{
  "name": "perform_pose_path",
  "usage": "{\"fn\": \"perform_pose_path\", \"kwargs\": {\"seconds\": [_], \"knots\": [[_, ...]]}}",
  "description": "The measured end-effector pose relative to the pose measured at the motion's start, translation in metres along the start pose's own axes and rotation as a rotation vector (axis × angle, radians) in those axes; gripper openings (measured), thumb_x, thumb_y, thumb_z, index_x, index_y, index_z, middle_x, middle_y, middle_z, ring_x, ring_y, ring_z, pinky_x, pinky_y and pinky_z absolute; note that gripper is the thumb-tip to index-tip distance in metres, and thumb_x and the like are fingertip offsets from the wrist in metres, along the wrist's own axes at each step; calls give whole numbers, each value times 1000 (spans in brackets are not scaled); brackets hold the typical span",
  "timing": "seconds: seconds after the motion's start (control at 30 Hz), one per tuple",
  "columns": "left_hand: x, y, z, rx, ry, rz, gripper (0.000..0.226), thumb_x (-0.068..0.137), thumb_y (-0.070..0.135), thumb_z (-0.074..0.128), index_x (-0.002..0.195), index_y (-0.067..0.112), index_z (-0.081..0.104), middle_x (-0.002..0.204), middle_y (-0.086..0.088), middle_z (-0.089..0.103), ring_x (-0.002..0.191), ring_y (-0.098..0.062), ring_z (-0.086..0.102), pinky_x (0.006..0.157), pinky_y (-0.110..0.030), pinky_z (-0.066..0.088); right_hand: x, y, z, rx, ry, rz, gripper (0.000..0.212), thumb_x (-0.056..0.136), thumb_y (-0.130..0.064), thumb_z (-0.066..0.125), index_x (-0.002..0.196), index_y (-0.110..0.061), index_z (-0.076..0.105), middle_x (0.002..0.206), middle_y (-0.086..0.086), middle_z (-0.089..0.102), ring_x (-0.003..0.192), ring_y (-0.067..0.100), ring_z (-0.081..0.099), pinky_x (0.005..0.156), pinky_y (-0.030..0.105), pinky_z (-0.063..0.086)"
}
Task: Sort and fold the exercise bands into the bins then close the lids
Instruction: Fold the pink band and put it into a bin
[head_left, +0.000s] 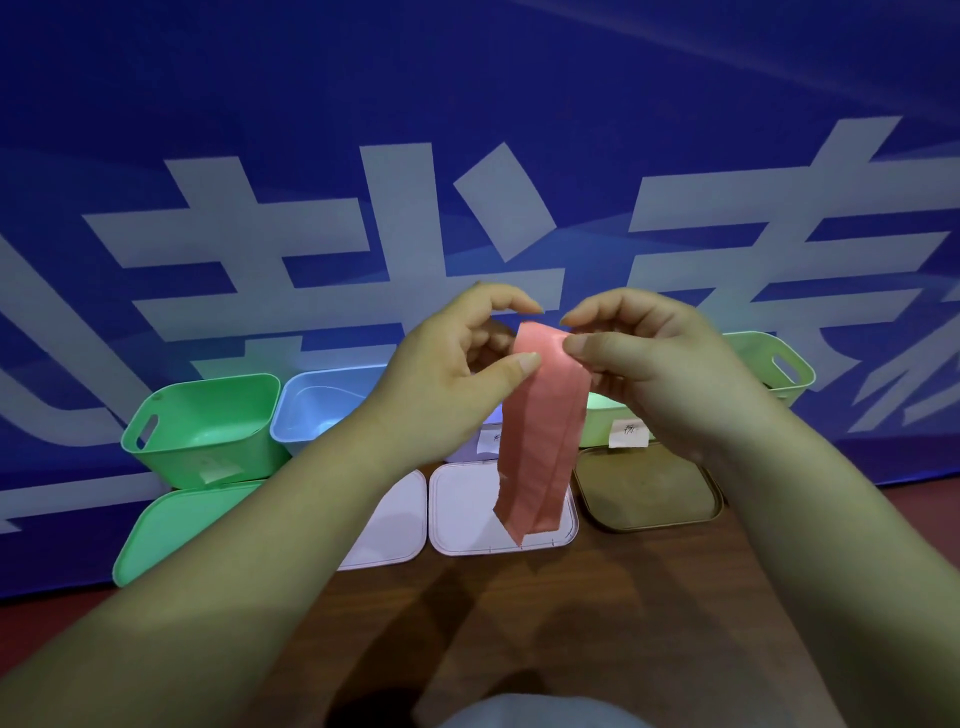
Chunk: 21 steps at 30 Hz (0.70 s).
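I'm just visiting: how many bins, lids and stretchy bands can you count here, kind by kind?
Bins: 4 (green bin, blue bin, pale bin mostly hidden, light green bin, perhaps two behind the right arm)
Lids: 4 (green lid, white lid, pinkish lid, brown lid)
Bands: 1 (pink band)
Total: 9

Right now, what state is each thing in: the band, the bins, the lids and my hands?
Band: hangs, folded lengthwise
Left hand: pinches band's edge
Right hand: pinches band's top
Green bin: open, empty
Blue bin: open
Pale green bin: open, mostly hidden
Green lid: off, flat on table
White lid: off, flat
Pink-edged lid: off, flat
Brown lid: off, flat
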<state>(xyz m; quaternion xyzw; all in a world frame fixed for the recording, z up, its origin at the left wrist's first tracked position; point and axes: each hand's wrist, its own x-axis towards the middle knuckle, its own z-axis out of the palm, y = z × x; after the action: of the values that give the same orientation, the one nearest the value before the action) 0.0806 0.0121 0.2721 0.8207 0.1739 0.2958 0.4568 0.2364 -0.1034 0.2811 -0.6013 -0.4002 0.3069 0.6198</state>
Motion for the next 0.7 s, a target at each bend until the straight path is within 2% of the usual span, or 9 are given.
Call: {"fn": "perform_pose_path", "kwargs": {"seconds": [0.13,0.3,0.37,0.47,0.6,0.7], "knots": [[1,0,3,-42,-10,-21,37,87,2,74,110,30,65,96,-7,74,90,-26,71,87,-40,60,-1,2,-3,60,-11,52,18,84,1,69,86,-16,72,79,8,66,76,24,59,90,53,52],[3,-1,6,-16,-13,-37,37,87,2,72,111,30,66,93,-3,74,88,-20,72,86,-37,60,-3,2,-9,79,-60,98,17,85,-1,69,87,-17,73,80,7,64,75,21,57,72,30,51],[2,-1,7,20,-24,-39,37,88,4,72,113,31,66,93,1,73,89,-18,71,87,-37,60,-4,1,-12,91,-72,117,17,85,0,69,87,-17,71,74,2,64,69,16,56,65,25,50],[1,0,10,39,-28,-44,37,89,7,72,114,34,65,95,2,73,93,-18,70,88,-38,59,-6,0,-15,104,-94,151,16,86,0,67,88,-16,68,63,-5,61,58,10,52,59,21,48],[2,4,15,49,-23,-37,37,90,8,71,111,37,65,97,1,73,95,-17,70,89,-41,58,-7,-2,-20,140,-137,174,16,87,0,66,89,-16,66,64,-3,57,61,12,53,70,28,52],[2,8,18,49,-25,-25,37,90,7,71,112,36,64,98,2,73,95,-15,70,89,-37,59,-8,-3,-25,180,-136,178,18,87,3,65,90,-15,66,63,-4,57,60,12,52,65,25,50]]}}
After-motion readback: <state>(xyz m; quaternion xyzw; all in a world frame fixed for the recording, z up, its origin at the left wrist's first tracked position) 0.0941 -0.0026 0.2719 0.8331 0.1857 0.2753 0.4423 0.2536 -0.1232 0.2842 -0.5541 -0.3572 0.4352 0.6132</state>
